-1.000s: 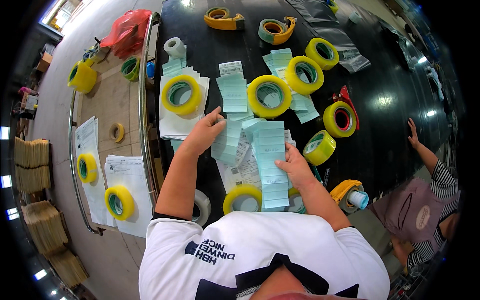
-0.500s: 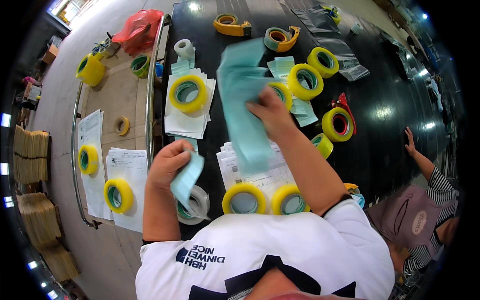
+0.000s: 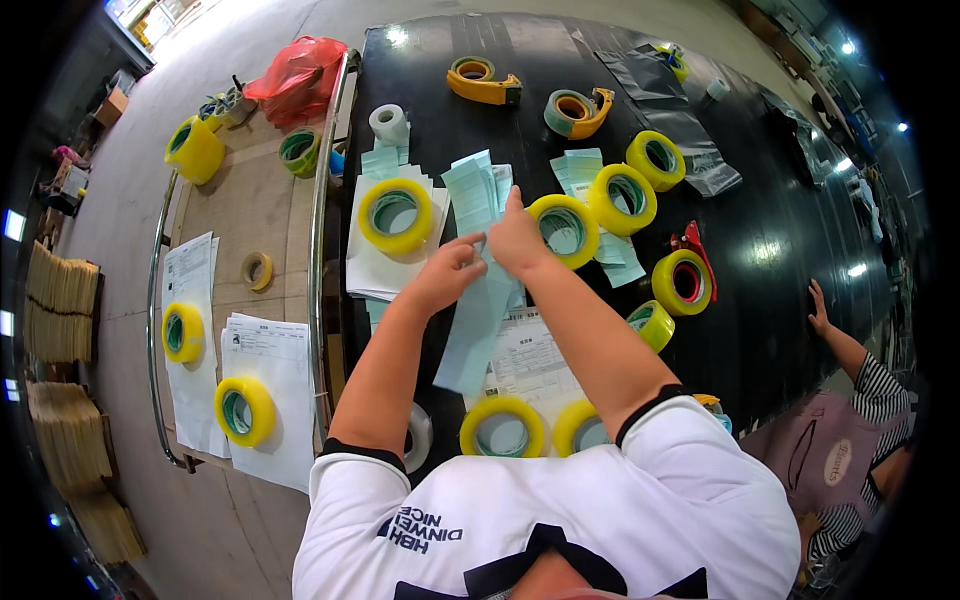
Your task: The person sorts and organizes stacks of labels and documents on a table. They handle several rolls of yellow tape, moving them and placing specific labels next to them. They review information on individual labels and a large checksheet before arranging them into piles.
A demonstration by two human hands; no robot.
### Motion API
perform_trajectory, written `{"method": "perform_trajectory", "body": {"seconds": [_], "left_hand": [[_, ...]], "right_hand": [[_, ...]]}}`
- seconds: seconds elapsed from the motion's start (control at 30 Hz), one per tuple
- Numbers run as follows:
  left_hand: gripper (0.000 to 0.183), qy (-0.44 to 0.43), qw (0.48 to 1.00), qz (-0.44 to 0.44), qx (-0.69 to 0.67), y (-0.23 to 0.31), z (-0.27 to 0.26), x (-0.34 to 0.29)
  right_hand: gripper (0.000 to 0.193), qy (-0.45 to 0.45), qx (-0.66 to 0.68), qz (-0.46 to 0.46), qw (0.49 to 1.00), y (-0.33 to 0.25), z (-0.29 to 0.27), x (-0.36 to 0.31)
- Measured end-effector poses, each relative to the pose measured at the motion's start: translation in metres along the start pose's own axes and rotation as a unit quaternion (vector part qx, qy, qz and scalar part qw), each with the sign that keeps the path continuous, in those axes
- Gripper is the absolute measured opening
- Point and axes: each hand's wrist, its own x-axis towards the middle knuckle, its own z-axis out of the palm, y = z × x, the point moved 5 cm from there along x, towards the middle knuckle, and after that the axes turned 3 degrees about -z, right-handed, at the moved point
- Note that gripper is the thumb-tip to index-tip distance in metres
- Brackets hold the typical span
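head view: left hand [image 3: 443,275] half-curled at the pale blue label strips [image 3: 475,330], frame centre; right hand [image 3: 517,240] over them; cannot tell if either pinches. best to square edges, smooth folds flat, avoiding the yellow tape roll [image 3: 589,233] alongside.

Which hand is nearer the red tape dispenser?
Right: the right hand is to the left of the red tape dispenser; the left hand is farther left.

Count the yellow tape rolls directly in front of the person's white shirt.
2. The left roll shows almost whole; the right roll, beside it, is partly hidden by the person's right arm. The shirt may hide others.
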Motion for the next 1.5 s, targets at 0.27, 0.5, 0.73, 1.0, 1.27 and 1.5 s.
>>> {"method": "perform_trajectory", "body": {"seconds": [0.27, 0.5, 0.73, 1.0, 1.27, 1.5], "left_hand": [[0.016, 0.029, 0.989, 0.035, 0.143, -0.015, 0.011, 0.001], [0.018, 0.043, 0.993, 0.031, 0.106, -0.017, 0.005, -0.002], [0.023, 0.225, 0.963, -0.015, 0.148, -0.008, 0.005, 0.003], [0.021, 0.221, 0.942, 0.013, 0.251, -0.018, 0.010, -0.007], [0.019, 0.133, 0.982, -0.110, 0.082, 0.035, -0.012, -0.071], [0.011, 0.113, 0.952, 0.133, 0.253, 0.046, 0.007, -0.039]], "right_hand": [[0.061, 0.031, -0.052, -0.115, 0.992, 0.023, -0.049, -0.041], [0.035, 0.084, -0.251, -0.083, 0.961, 0.004, -0.042, -0.023], [0.030, 0.037, -0.127, -0.049, 0.990, 0.008, -0.044, 0.021], [0.031, -0.047, 0.195, -0.037, 0.979, -0.027, -0.079, 0.036], [0.038, -0.025, -0.122, -0.112, 0.986, 0.008, 0.004, 0.059], [0.049, 0.053, -0.231, -0.218, 0.947, -0.017, -0.013, 0.030]]}}
